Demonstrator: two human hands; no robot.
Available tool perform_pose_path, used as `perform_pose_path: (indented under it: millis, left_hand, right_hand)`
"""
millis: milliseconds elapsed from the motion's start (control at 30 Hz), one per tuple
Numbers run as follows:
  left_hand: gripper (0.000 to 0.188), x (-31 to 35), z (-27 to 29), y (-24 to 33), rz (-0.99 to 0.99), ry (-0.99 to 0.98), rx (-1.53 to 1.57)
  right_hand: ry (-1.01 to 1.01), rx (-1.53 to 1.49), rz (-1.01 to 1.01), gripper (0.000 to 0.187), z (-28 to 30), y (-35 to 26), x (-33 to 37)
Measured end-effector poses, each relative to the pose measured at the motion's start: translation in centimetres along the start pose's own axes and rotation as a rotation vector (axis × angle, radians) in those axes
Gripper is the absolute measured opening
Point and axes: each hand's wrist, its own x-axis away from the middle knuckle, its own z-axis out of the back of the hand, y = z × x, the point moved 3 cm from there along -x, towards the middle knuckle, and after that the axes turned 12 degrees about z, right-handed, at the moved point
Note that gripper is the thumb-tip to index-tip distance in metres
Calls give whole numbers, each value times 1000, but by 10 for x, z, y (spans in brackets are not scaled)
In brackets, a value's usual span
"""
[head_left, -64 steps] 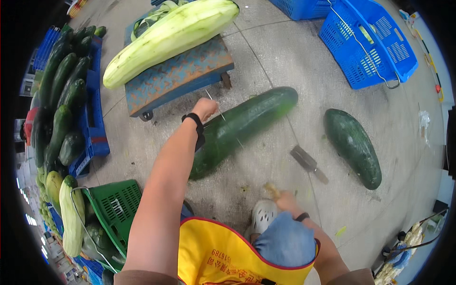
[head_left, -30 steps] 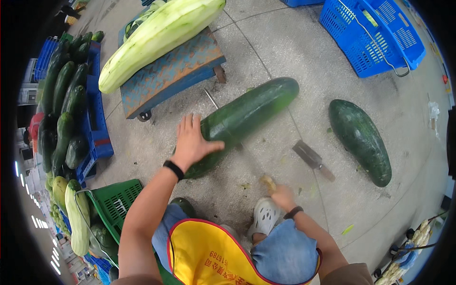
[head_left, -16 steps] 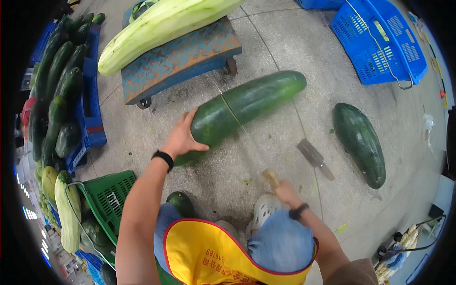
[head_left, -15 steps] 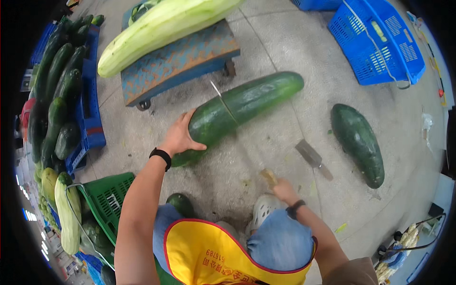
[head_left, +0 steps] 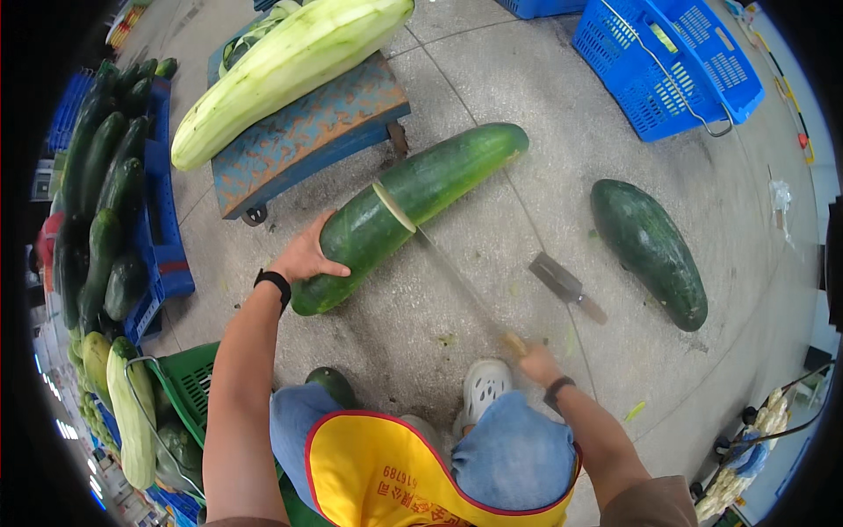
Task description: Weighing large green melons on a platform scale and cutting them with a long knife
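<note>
A long dark green winter melon [head_left: 461, 171] lies slantwise on the floor, cut across near its middle, with a ring of pale flesh [head_left: 394, 209] showing at the cut. My left hand [head_left: 309, 256] holds its near left part, thumb spread from the fingers. In my right hand [head_left: 539, 362] is the wooden handle of a long thin knife [head_left: 515, 343]. Its blade is blurred by motion and reaches toward the lower end of the cut. Right of the melon, a cleaver [head_left: 555, 276] lies flat on the floor.
Another winter melon [head_left: 650, 253] rests at the right. A peeled one [head_left: 290, 79] lies on a blue wheeled platform [head_left: 316, 132]. Blue baskets [head_left: 650, 79] stand at the far right, a green basket [head_left: 189, 382] near left. Several melons [head_left: 104, 233] fill crates along the left.
The knife blade has come out of the melon toward me, and the cut has opened slightly to show pale flesh. My right hand is a little farther right. The whole view has shifted.
</note>
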Motion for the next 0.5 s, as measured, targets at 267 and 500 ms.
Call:
perform_pose_path:
  millis: [267,500]
  left_hand:
    - [116,51,-45,3,-89,438,-361]
    - [108,76,-90,15,-42,574,-442]
  right_hand:
    - [288,154,35,21,32,75,164]
    - [762,152,-127,24,113,23,100]
